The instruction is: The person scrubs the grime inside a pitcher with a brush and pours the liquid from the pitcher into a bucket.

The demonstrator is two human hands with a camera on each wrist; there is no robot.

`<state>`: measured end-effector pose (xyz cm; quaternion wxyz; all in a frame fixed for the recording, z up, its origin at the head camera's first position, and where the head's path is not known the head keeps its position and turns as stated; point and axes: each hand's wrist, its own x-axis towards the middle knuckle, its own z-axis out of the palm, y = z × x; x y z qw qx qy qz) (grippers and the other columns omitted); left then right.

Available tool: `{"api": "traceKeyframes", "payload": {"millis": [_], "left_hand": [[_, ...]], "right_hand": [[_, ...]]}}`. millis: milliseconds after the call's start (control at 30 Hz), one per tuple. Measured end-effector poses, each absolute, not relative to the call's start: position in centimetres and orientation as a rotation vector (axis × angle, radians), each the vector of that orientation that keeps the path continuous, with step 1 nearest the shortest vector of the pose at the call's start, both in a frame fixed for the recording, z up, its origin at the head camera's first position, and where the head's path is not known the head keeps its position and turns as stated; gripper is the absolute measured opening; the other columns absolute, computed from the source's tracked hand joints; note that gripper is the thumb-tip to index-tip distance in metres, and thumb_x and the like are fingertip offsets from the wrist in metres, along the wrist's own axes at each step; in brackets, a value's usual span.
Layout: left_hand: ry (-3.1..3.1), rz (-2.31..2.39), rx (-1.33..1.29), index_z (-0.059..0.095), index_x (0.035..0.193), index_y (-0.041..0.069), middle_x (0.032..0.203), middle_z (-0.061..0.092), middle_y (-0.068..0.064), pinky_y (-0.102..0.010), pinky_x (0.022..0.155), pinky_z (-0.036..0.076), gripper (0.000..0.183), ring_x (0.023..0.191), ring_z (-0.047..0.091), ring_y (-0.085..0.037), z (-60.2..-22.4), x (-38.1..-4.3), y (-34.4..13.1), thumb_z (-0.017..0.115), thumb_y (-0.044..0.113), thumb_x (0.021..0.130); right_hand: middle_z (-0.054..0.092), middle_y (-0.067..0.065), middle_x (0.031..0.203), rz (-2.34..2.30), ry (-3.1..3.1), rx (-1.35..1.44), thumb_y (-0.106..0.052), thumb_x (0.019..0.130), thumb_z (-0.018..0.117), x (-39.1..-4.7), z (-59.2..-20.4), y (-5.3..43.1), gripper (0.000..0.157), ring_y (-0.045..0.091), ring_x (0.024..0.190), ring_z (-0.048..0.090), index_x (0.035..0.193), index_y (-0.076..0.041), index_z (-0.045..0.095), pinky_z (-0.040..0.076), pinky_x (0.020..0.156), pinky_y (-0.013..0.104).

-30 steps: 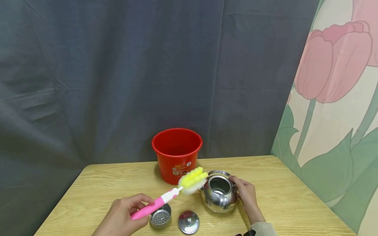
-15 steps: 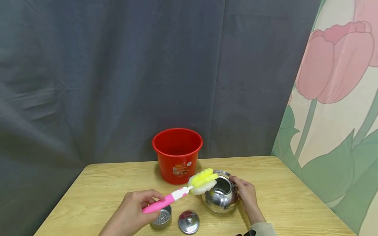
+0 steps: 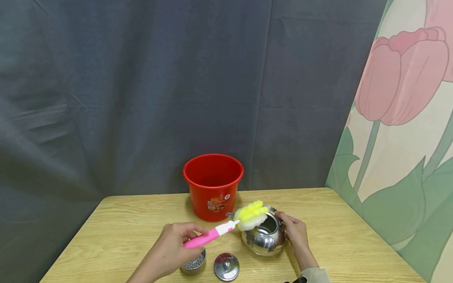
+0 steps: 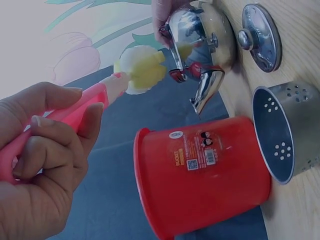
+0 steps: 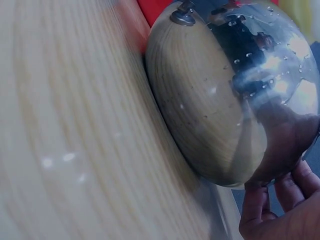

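Observation:
A shiny steel teapot (image 3: pixel 264 237) (image 4: pixel 200 42) (image 5: pixel 225 100) stands open on the wooden table (image 3: pixel 116 232). My right hand (image 3: pixel 295 232) (image 5: pixel 280 210) grips its right side. My left hand (image 3: pixel 177 245) (image 4: pixel 40 150) holds the pink handle of a sponge brush (image 3: pixel 212 235) (image 4: pixel 75 107). The brush's yellow and white sponge head (image 3: pixel 251 215) (image 4: pixel 142 67) hovers at the teapot's mouth.
A red bucket (image 3: pixel 213 184) (image 4: pixel 200 172) stands behind the teapot. The teapot's lid (image 3: pixel 226 266) (image 4: pixel 261 31) and a perforated steel strainer cup (image 3: pixel 193 264) (image 4: pixel 285 130) lie near the table's front edge. A grey curtain hangs behind; a tulip-patterned wall is at the right.
My left hand has carried the brush rightward, bringing the sponge head from left of the teapot to over its mouth. The right hand keeps its grip on the teapot.

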<state>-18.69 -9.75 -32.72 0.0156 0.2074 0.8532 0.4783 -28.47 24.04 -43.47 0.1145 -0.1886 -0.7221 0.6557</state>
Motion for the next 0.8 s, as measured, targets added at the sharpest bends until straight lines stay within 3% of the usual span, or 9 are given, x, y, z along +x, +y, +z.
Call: {"api": "traceKeyframes", "payload": {"millis": [267,533,800], "left_hand": [[2.71,1.467,0.742,0.071,0.098,0.014,0.077,0.066,0.007,-0.023,0.063,0.05,0.027,0.068,0.06,-0.008,-33.0,-19.0,-8.9,0.074,0.005,0.073],[2.782,1.28,0.741,0.072,0.099,0.019,0.076,0.063,0.011,-0.029,0.064,0.049,0.028,0.076,0.055,-0.015,-31.9,-19.5,-8.0,0.072,0.008,0.073],[2.754,1.233,0.83,0.072,0.097,0.014,0.074,0.064,0.008,-0.023,0.055,0.049,0.026,0.063,0.055,-0.009,-30.8,-20.0,-7.2,0.073,0.004,0.072]], "right_hand": [[0.06,-0.005,0.082,1.934,-2.104,-0.553,-0.041,0.077,0.073,-28.4,-43.5,24.0,0.031,0.012,0.075,0.052,0.078,-0.01,0.072,0.046,0.063,0.027],[0.056,-0.006,0.074,1.925,-2.098,-0.565,-0.038,0.078,0.072,-28.4,-43.6,24.0,0.027,0.009,0.069,0.049,0.077,-0.01,0.07,0.042,0.054,0.024],[0.056,-0.006,0.072,1.931,-2.084,-0.56,-0.032,0.081,0.069,-28.3,-43.5,24.0,0.026,0.006,0.061,0.045,0.082,-0.006,0.069,0.04,0.051,0.023]]}}
